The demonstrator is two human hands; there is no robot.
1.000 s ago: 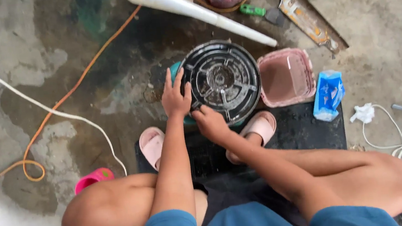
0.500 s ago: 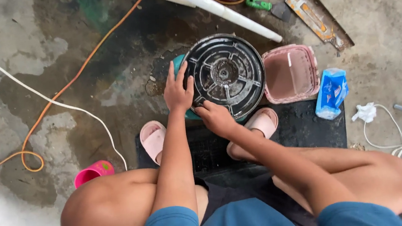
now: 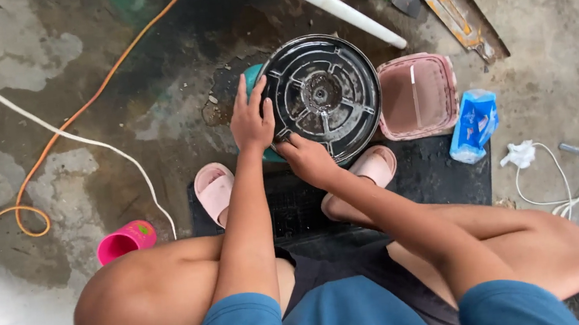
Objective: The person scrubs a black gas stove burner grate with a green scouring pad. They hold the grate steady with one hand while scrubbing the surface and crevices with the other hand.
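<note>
The round, ribbed black grille (image 3: 322,97) lies flat, face up, on the wet concrete floor (image 3: 156,119), left hand (image 3: 251,120) fingers gripping its rim, right hand (image 3: 305,157) fingers curled on its near edge.

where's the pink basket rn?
In the head view, the pink basket sits on the wet floor right of centre, beside the round black grille, with the blue packet on its other side.
</note>
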